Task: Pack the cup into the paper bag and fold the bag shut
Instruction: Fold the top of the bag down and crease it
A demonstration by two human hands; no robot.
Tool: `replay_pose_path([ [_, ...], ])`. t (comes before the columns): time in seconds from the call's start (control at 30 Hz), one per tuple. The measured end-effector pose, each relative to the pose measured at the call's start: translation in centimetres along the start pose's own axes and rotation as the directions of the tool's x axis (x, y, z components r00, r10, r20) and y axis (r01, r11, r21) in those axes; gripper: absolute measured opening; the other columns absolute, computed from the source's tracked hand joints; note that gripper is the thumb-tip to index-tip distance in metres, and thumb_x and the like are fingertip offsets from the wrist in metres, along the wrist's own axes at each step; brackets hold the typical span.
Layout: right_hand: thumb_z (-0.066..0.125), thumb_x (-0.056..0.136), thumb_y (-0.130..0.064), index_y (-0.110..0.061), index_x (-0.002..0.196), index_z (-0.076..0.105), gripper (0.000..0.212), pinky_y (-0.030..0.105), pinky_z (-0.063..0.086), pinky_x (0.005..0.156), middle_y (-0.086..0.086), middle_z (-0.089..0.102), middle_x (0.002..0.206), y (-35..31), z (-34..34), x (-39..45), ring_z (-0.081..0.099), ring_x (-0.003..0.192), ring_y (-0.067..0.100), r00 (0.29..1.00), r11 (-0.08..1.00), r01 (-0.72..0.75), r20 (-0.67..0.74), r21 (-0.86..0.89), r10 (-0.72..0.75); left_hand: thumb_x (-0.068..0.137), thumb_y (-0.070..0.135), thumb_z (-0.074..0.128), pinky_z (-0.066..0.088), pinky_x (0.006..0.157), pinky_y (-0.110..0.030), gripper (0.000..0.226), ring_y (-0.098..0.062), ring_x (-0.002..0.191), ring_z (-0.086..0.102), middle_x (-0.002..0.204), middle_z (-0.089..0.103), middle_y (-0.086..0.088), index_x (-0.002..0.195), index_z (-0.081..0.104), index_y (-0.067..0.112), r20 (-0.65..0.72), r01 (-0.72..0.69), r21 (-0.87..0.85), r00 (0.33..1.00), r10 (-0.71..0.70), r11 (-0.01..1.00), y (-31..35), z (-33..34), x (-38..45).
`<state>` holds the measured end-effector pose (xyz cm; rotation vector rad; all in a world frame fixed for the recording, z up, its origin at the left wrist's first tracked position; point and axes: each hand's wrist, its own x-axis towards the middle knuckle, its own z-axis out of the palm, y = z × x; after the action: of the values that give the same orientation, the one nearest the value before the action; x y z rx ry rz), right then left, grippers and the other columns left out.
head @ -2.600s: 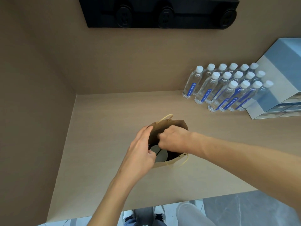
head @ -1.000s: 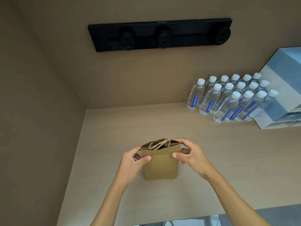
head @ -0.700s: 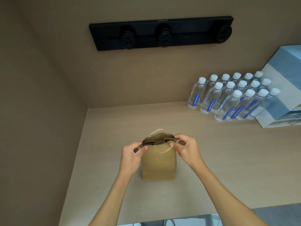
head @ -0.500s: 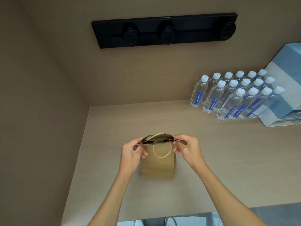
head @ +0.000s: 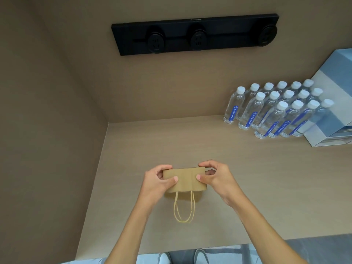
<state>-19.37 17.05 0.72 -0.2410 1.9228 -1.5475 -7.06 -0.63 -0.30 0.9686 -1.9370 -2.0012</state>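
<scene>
An office or commercial pantry nook, it seems: a tan laminate counter (head: 247,178), a black socket rail (head: 194,35) at upper centre, massed water bottles (head: 274,111) and stacked boxes (head: 335,111) at right.

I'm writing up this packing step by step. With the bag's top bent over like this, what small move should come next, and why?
Probably press the thumbs down along the flap to crease it. The paper bag has its top folded toward the person, handles hanging over the front, and the left hand and right hand only pinch its ends.
</scene>
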Motion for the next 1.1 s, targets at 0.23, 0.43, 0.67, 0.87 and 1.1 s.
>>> replay_pose_path([
  [0.23, 0.075, 0.077, -0.002, -0.015, 0.090, 0.069, 0.020, 0.005, 0.036, 0.046, -0.010, 0.054, 0.064, 0.4, 1.5, 0.0, 0.051, 0.058, 0.007, 0.989, 0.960, 0.064, -0.109, -0.273, -0.097, 0.070, 0.010, 0.084, 0.046, 0.065, -0.014, 0.040, -0.003, 0.072, 0.060, 0.082, 0.066, 0.012, 0.101, 0.068, 0.029, -0.089, -0.052, 0.415, 0.991, 0.098, 0.908, -0.2, 0.3, 0.8],
  [0.43, 0.074, 0.077, -0.002, -0.017, 0.084, 0.070, 0.017, 0.008, 0.038, 0.048, -0.010, 0.057, 0.062, 1.5, 1.5, 0.2, 0.050, 0.057, 0.011, 0.985, 0.983, 0.086, -0.131, -0.165, -0.108, 0.073, 0.003, 0.079, 0.032, 0.045, -0.014, 0.018, -0.013, 0.051, 0.039, 0.057, 0.047, 0.004, 0.072, 0.070, 0.019, -0.068, -0.066, 0.384, 0.993, 0.099, 0.921, -1.5, -0.5, 1.4],
  [0.67, 0.070, 0.083, -0.006, -0.011, 0.086, 0.074, 0.008, 0.015, 0.044, 0.063, 0.000, 0.067, 0.085, 2.7, 2.0, 0.6, 0.051, 0.060, 0.003, 0.981, 0.987, 0.117, -0.143, -0.108, -0.132, 0.074, -0.002, 0.076, 0.027, 0.049, -0.016, 0.050, -0.008, 0.052, 0.035, 0.059, 0.039, 0.007, 0.046, 0.045, 0.024, -0.083, -0.128, 0.320, 0.983, 0.163, 0.939, -2.5, -0.9, 1.4],
  [0.87, 0.069, 0.082, 0.000, -0.014, 0.077, 0.069, 0.015, 0.012, 0.040, 0.062, 0.000, 0.062, 0.084, 3.2, 2.2, -0.1, 0.051, 0.061, 0.000, 0.972, 0.979, 0.173, -0.145, -0.103, -0.187, 0.075, -0.003, 0.076, 0.031, 0.053, -0.019, 0.037, -0.010, 0.055, 0.039, 0.062, 0.045, 0.002, 0.050, 0.053, 0.012, -0.126, -0.119, 0.271, 0.980, 0.157, 0.955, -2.9, -0.4, 1.2],
  [1.1, 0.067, 0.082, 0.001, -0.022, 0.053, 0.051, 0.040, 0.024, 0.035, 0.062, -0.004, 0.050, 0.066, 3.4, 3.0, 0.2, 0.045, 0.069, 0.018, 0.949, 0.969, 0.183, -0.226, -0.169, -0.218, 0.073, -0.001, 0.077, 0.027, 0.051, -0.022, 0.048, -0.015, 0.056, 0.033, 0.061, 0.037, 0.003, 0.051, 0.039, 0.017, -0.160, -0.139, 0.296, 0.968, 0.193, 0.945, -2.9, -0.5, 0.4],
])
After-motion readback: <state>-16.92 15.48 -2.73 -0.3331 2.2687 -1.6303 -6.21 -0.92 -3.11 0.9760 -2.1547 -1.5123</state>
